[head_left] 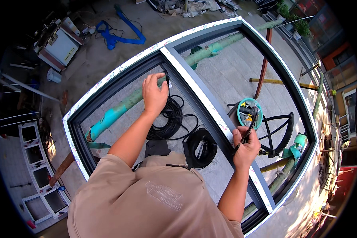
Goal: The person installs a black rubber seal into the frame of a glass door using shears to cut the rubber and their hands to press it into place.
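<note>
Window frame [120, 70], large, dark grey, edged in white printed film: lay flat over pipes [117, 114] partly wrapped in green, above a grey paved floor [226, 67], and filled the centre of the view. Was split into two sections by a dividing bar [211, 110]. In the left section, near the far end of the bar, pinched a black flexible strip [166, 80] between thumb and fingers of the left hand [154, 93]. Over the nearer half of the bar, curled the fingers of the right hand [246, 150] around a thin black piece [237, 148], too small to identify. Showed two black coils [194, 146] on the floor below the left section, just beyond the tan shirt [146, 206]. Through the right section, revealed a green-rimmed tub [260, 119] of small black and yellow parts, beside a curved black tubular frame [291, 127]. At upper left, included a blue strap [129, 40] on the ground.
</note>
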`<state>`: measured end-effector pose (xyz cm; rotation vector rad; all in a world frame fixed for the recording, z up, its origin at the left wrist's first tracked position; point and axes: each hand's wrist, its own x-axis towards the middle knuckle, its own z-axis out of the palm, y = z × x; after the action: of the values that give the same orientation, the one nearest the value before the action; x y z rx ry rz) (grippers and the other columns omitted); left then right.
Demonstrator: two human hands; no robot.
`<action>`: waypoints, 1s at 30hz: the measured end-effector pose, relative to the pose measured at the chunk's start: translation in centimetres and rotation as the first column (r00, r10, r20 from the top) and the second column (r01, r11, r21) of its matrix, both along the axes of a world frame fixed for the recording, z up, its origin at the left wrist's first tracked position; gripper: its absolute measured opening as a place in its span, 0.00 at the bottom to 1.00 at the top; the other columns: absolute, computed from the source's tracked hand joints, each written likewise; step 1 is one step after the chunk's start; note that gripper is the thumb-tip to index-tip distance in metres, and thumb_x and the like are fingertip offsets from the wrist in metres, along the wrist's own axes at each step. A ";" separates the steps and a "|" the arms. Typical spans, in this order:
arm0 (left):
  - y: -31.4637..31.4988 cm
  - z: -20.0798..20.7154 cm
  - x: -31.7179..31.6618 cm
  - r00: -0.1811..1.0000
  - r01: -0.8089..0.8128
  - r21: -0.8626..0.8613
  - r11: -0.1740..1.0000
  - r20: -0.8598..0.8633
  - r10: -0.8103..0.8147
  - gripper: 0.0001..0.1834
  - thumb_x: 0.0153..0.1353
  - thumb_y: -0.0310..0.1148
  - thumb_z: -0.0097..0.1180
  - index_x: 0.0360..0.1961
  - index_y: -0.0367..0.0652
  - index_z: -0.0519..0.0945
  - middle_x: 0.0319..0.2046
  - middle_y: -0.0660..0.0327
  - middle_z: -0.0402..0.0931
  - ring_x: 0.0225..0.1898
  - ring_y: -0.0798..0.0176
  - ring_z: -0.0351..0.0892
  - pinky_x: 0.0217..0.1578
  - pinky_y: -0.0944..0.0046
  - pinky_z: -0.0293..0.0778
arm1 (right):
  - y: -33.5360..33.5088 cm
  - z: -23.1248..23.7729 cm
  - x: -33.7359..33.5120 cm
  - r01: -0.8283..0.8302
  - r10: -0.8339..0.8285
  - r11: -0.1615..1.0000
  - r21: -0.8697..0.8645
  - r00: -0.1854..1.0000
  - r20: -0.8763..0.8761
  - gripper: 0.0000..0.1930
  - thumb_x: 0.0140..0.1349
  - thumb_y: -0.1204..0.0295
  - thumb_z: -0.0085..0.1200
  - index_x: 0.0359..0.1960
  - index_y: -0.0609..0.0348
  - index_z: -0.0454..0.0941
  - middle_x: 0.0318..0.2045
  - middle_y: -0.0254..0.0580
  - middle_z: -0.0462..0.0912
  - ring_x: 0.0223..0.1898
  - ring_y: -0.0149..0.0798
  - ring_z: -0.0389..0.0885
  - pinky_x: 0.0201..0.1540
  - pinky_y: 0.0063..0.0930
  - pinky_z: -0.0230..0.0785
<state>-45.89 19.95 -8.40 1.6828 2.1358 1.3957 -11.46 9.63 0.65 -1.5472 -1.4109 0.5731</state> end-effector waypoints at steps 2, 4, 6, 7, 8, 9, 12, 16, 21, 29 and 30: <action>-1.9 -1.1 1.4 0.964 0.120 -0.121 0.985 0.251 -0.087 0.17 0.69 0.33 0.65 0.55 0.36 0.84 0.50 0.52 0.87 0.53 0.52 0.87 0.58 0.54 0.80 | -0.1 -0.4 0.3 0.007 -0.008 1.000 -0.002 0.999 -0.035 0.08 0.65 0.76 0.74 0.39 0.63 0.85 0.27 0.31 0.82 0.27 0.22 0.75 0.32 0.22 0.68; -2.4 -2.8 2.0 0.932 0.169 -0.346 0.923 0.362 -0.035 0.22 0.71 0.32 0.63 0.62 0.34 0.81 0.58 0.47 0.85 0.59 0.52 0.85 0.62 0.55 0.78 | -0.2 -0.2 0.3 0.007 -0.008 1.000 -0.028 0.998 -0.065 0.08 0.67 0.76 0.72 0.41 0.63 0.84 0.28 0.29 0.82 0.28 0.22 0.75 0.33 0.20 0.67; -1.7 -9.2 0.0 0.894 0.099 -0.342 0.934 0.442 0.067 0.25 0.72 0.33 0.62 0.67 0.34 0.78 0.64 0.44 0.82 0.64 0.49 0.82 0.66 0.54 0.76 | -0.2 0.6 -0.5 -0.038 0.030 0.997 -0.073 0.994 -0.103 0.08 0.70 0.76 0.70 0.44 0.64 0.84 0.31 0.27 0.82 0.31 0.20 0.75 0.35 0.18 0.67; -1.2 -9.0 0.3 0.868 0.084 -0.339 0.937 0.487 0.098 0.27 0.72 0.33 0.62 0.69 0.34 0.77 0.67 0.43 0.80 0.67 0.48 0.81 0.67 0.53 0.74 | -0.2 0.5 -0.5 -0.032 0.025 0.998 -0.057 0.994 -0.109 0.07 0.70 0.76 0.70 0.43 0.64 0.84 0.30 0.28 0.82 0.29 0.20 0.75 0.33 0.18 0.66; -1.3 -8.8 0.3 0.915 0.108 -0.376 0.920 0.399 0.055 0.30 0.74 0.35 0.61 0.74 0.36 0.73 0.72 0.42 0.75 0.71 0.46 0.77 0.70 0.52 0.71 | -0.1 0.3 -0.3 -0.025 0.020 0.999 -0.042 0.993 -0.115 0.07 0.69 0.77 0.71 0.42 0.63 0.83 0.29 0.29 0.82 0.26 0.21 0.74 0.30 0.19 0.66; -1.1 -8.6 0.2 0.925 0.133 -0.379 0.916 0.380 0.023 0.30 0.74 0.35 0.60 0.74 0.37 0.74 0.71 0.42 0.76 0.71 0.46 0.77 0.70 0.51 0.71 | 0.0 0.1 -0.2 -0.019 0.015 0.999 -0.027 0.992 -0.121 0.07 0.68 0.77 0.71 0.41 0.63 0.83 0.28 0.30 0.82 0.23 0.21 0.74 0.27 0.19 0.65; -0.4 -7.9 -0.2 0.932 0.206 -0.389 0.898 0.359 -0.058 0.23 0.76 0.35 0.60 0.69 0.40 0.78 0.66 0.43 0.81 0.68 0.47 0.80 0.68 0.52 0.72 | 0.0 0.3 -0.2 0.004 -0.007 0.999 -0.043 0.997 -0.080 0.07 0.68 0.77 0.71 0.41 0.63 0.83 0.28 0.30 0.82 0.23 0.21 0.74 0.27 0.19 0.65; 0.0 -10.2 -0.9 0.848 0.302 -0.306 0.903 0.519 -0.108 0.16 0.76 0.37 0.60 0.56 0.37 0.82 0.48 0.48 0.88 0.52 0.47 0.88 0.56 0.53 0.79 | 0.0 0.4 -0.5 0.012 -0.014 0.999 -0.033 0.997 -0.075 0.07 0.68 0.77 0.71 0.42 0.64 0.84 0.29 0.29 0.82 0.26 0.20 0.75 0.30 0.19 0.67; -0.8 -10.3 -0.8 0.661 0.539 -0.215 0.814 0.707 -0.251 0.14 0.76 0.34 0.62 0.51 0.33 0.80 0.37 0.56 0.86 0.36 0.64 0.87 0.42 0.61 0.82 | 0.1 0.3 -0.4 0.030 -0.032 0.999 -0.042 0.998 -0.058 0.08 0.68 0.77 0.71 0.44 0.64 0.84 0.30 0.29 0.83 0.30 0.20 0.76 0.33 0.18 0.68; -0.9 -1.8 3.6 0.234 0.545 -0.124 0.829 0.972 -0.008 0.12 0.77 0.36 0.63 0.45 0.37 0.76 0.33 0.59 0.82 0.32 0.66 0.86 0.36 0.64 0.86 | 0.1 0.2 -0.4 0.066 -0.068 0.997 -0.043 0.996 -0.058 0.07 0.68 0.78 0.70 0.43 0.65 0.84 0.31 0.30 0.84 0.31 0.21 0.77 0.36 0.18 0.69; -0.8 -1.6 3.9 0.220 0.532 -0.134 0.836 0.975 0.016 0.13 0.77 0.36 0.63 0.45 0.37 0.76 0.33 0.59 0.82 0.32 0.65 0.86 0.36 0.64 0.86 | 0.1 0.3 -0.5 0.065 -0.067 0.997 -0.042 0.996 -0.056 0.07 0.68 0.78 0.70 0.43 0.65 0.84 0.31 0.30 0.84 0.31 0.21 0.77 0.36 0.18 0.70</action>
<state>-41.94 19.19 -9.99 0.5617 1.1457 1.1431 -11.97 9.76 0.91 -1.5908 -1.3077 0.6047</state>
